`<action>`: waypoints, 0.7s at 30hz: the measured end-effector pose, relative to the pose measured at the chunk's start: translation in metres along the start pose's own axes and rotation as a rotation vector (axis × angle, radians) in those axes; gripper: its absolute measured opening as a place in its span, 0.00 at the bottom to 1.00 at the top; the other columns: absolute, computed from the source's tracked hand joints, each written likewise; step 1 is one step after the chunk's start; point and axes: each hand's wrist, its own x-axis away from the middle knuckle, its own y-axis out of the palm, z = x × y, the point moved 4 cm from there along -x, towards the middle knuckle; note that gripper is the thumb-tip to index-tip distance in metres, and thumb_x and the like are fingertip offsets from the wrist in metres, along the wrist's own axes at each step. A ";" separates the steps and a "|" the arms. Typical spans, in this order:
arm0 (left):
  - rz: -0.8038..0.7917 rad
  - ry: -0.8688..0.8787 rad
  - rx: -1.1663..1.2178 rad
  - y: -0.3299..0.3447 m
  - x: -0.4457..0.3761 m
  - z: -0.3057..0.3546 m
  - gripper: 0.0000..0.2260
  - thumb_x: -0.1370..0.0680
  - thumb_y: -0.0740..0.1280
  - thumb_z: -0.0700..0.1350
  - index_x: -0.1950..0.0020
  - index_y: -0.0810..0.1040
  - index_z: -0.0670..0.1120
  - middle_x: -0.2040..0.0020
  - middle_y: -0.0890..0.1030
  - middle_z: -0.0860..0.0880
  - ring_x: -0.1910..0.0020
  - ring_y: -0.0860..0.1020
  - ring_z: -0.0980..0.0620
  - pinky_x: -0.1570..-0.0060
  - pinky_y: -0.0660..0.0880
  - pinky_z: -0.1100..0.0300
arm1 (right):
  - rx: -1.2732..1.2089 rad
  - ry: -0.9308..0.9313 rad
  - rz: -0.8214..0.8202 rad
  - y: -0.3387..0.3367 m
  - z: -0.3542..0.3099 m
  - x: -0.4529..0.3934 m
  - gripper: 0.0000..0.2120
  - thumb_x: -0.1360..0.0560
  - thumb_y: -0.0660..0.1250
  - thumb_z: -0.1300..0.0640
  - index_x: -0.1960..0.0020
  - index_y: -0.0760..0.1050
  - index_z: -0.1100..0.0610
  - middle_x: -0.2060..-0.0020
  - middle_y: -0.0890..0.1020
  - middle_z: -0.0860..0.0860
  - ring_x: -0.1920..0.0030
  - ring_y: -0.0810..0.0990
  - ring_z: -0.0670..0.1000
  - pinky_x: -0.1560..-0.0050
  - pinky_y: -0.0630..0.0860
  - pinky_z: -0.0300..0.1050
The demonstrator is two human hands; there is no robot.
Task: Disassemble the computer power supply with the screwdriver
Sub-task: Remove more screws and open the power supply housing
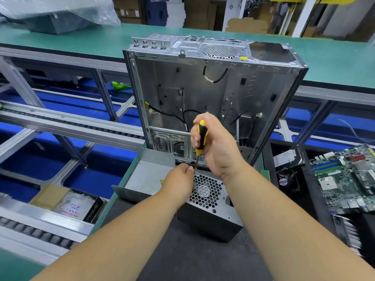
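The grey metal power supply box with the honeycomb fan grille (205, 191) lay directly below and in front of us on the dark mat (182, 256), grille side up, its long side running away to the left, where a bent sheet-metal cover (146, 179) sat against it. We had the black-and-yellow-handled screwdriver (199, 138) standing nearly upright over the far edge of the grille, its thin shaft pointing down to a spot just at the grille's upper left corner; the tip itself was hidden behind our fingers, so we could not see whether it sat in a screw head. Our right hand (215, 145) was wrapped round the handle from above. Our left hand (178, 179), the nearer one to that corner, rested on the box with its fingers curled and thumb and fingertips pinching the shaft low down. We judged that the next turn depended on keeping the shaft vertical over that corner. Beyond the box stood the open, stripped silver computer case (213, 88), and off to the right lay a green motherboard (349, 179).
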 end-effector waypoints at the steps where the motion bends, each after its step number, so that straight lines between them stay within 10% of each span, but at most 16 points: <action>1: 0.001 0.001 -0.002 0.000 0.000 0.000 0.13 0.16 0.55 0.47 0.53 0.73 0.42 0.63 0.74 0.48 0.61 0.71 0.48 0.58 0.67 0.54 | 0.029 -0.011 0.003 -0.001 0.000 0.001 0.10 0.21 0.59 0.49 0.55 0.69 0.55 0.68 0.73 0.49 0.67 0.68 0.50 0.64 0.67 0.41; 9: -0.001 0.013 -0.023 0.000 0.000 0.000 0.14 0.16 0.55 0.48 0.50 0.75 0.41 0.58 0.77 0.44 0.56 0.74 0.43 0.54 0.71 0.52 | 0.070 0.056 0.028 -0.008 -0.005 0.001 0.14 0.16 0.58 0.52 0.54 0.78 0.57 0.63 0.81 0.49 0.62 0.79 0.50 0.55 0.74 0.45; 15: -0.003 0.004 -0.009 0.001 -0.001 -0.001 0.14 0.16 0.55 0.47 0.50 0.75 0.39 0.60 0.76 0.45 0.58 0.72 0.45 0.56 0.69 0.53 | -0.002 0.062 -0.025 0.005 0.001 -0.003 0.26 0.14 0.47 0.47 0.56 0.77 0.60 0.72 0.70 0.51 0.69 0.66 0.49 0.63 0.67 0.41; 21: 0.001 0.009 -0.011 0.001 0.000 0.000 0.13 0.16 0.55 0.47 0.53 0.73 0.41 0.63 0.74 0.47 0.60 0.72 0.46 0.59 0.67 0.54 | 0.054 0.023 0.017 0.000 0.000 0.000 0.11 0.23 0.60 0.46 0.56 0.68 0.54 0.68 0.73 0.49 0.68 0.69 0.49 0.66 0.67 0.40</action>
